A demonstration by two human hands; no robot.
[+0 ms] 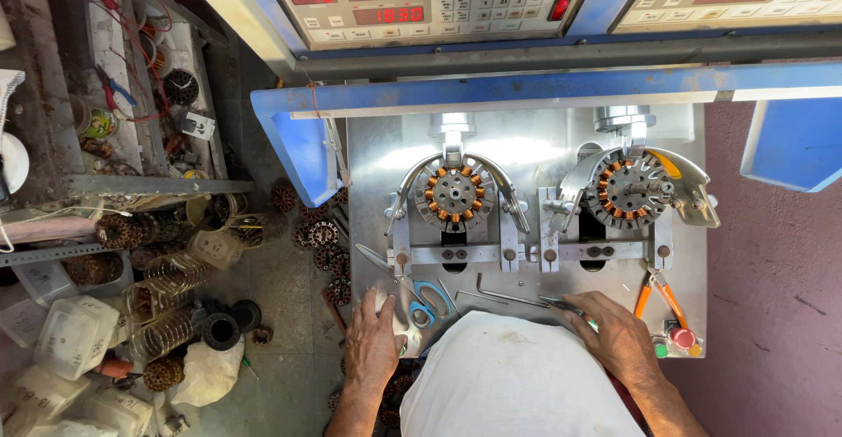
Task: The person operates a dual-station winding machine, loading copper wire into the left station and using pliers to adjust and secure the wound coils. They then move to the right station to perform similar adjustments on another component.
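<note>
Scissors (427, 300) with blue handles lie on the metal bench plate (526, 152) just beside my left hand (373, 339), which rests at the plate's near edge with its fingers curled loosely around a small pale wad (cloth or paper, I cannot tell which). My right hand (614, 332) lies flat-ish on the plate further along, fingertips touching a thin dark tool whose shape is mostly hidden under them; whether they pinch it or only rest on it I cannot tell. Ahead of me sit two wound stators in their clamps: the left stator (453, 193) with copper coils all round, and the right stator (627, 189) with a curved guard swung partly over it. Orange-handled pliers (653, 297) lie near my right hand, and a bent hex key (495, 295) lies between my two hands. I judge this a pause between windings, both hands at the tools and neither at the stators. Any reach next calls for lifting clear of the clamp arms, since both fixtures stand close together.
</note>
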